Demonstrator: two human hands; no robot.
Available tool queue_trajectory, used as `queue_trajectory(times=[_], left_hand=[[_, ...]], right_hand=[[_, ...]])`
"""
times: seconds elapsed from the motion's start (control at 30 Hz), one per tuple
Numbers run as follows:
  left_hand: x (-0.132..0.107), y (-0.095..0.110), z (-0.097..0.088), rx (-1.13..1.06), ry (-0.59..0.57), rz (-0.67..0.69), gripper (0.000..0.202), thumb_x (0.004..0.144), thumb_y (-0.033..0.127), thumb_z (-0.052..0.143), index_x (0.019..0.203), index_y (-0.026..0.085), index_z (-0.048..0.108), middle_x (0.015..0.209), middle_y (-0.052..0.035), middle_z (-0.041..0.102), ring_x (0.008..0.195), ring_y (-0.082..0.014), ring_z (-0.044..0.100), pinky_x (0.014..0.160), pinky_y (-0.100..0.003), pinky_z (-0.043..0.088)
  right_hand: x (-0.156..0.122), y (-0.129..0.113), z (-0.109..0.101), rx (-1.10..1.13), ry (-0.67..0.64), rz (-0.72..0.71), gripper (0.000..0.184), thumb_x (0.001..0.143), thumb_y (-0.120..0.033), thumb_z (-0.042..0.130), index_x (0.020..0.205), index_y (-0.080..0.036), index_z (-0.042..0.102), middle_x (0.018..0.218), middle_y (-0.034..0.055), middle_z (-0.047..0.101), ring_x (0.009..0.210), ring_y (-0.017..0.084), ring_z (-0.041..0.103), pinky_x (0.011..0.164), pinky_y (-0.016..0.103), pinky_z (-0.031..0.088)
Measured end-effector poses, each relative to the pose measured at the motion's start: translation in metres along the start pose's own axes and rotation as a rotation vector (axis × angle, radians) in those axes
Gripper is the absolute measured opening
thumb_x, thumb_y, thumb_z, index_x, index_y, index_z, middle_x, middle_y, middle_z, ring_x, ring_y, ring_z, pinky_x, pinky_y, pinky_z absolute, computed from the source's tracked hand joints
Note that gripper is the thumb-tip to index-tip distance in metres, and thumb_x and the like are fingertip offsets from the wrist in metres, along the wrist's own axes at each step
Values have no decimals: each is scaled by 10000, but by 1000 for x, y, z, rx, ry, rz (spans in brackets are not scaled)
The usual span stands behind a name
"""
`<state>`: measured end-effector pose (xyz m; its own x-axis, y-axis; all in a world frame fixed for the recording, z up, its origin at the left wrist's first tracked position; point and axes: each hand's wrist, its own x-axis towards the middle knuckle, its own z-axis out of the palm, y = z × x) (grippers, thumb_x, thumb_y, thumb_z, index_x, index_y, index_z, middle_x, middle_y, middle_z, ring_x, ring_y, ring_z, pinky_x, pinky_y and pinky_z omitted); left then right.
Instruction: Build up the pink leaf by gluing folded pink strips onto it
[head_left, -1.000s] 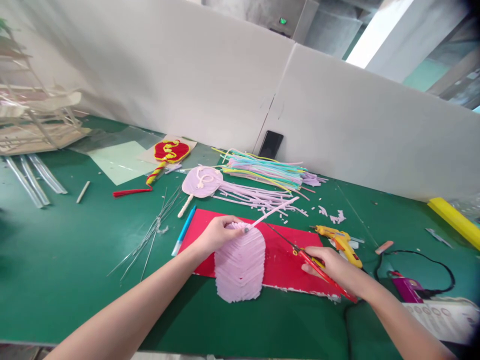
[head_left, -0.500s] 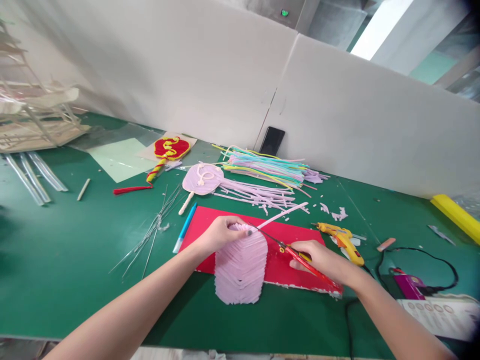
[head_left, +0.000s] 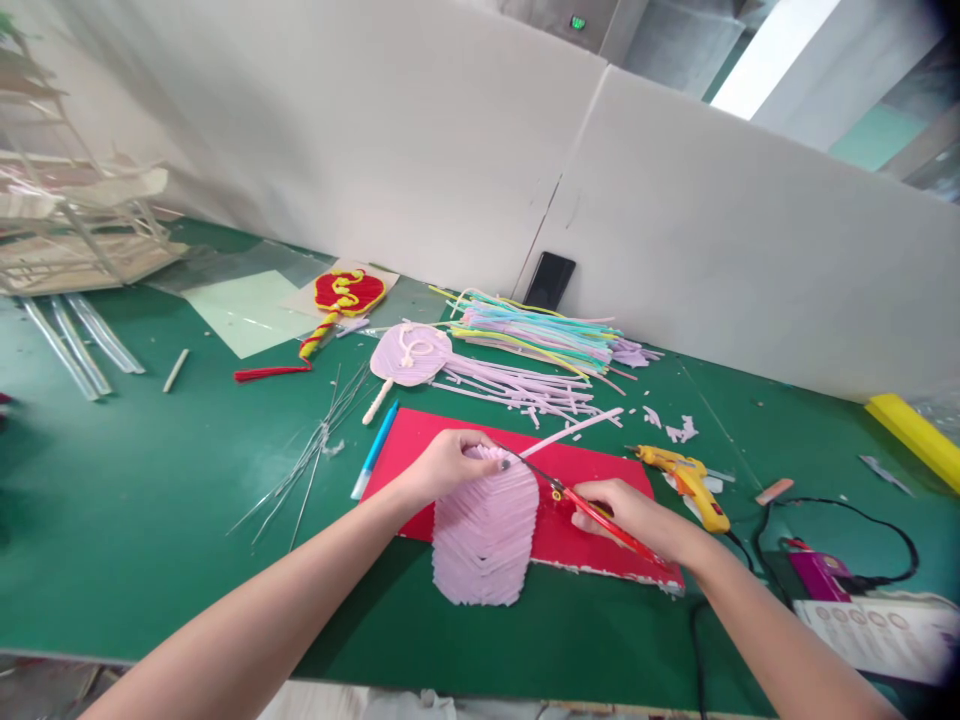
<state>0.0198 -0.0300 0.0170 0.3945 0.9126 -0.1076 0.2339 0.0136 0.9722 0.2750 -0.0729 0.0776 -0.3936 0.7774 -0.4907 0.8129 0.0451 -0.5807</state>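
Observation:
My left hand (head_left: pixel 459 466) pinches the top edge of a lilac panel (head_left: pixel 486 545) made of pipe cleaners laid in a V pattern. From the panel's upper right a loose lilac pipe cleaner (head_left: pixel 574 433) sticks out. My right hand (head_left: pixel 621 515) is closed round red-handled scissors (head_left: pixel 606 522), whose dark blades reach to the base of that strip, close to my left fingertips. Whether the blades touch the strip, I cannot tell. Under the panel lies a red board (head_left: pixel 585 535) with a ragged white front edge.
Beyond the board are a lilac fan shape (head_left: pixel 411 354), bundled coloured pipe cleaners (head_left: pixel 532 335), and a red-and-yellow fan (head_left: pixel 349 292). Thin wires (head_left: pixel 311 455) and a blue pen (head_left: pixel 375 450) lie left. A yellow glue gun (head_left: pixel 690 485), black cord and white power strip (head_left: pixel 874 630) are right.
The scissors' handles look closer together in my right hand. My left hand keeps its hold on the panel, and the whole view has shifted slightly.

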Motion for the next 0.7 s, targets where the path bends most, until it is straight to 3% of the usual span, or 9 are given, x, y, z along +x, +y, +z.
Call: queue_trajectory(times=[0.7], left_hand=[[0,-2,3,-11,28,-6,212,694,335,663,790,153,712,771,-29,710,757,-176,639,649,-231,447]], right_hand=[[8,5,4,18,-15,-22,442,803,-576,506,634,-169,467,650,-31,448,620,109,396,553,227,311]])
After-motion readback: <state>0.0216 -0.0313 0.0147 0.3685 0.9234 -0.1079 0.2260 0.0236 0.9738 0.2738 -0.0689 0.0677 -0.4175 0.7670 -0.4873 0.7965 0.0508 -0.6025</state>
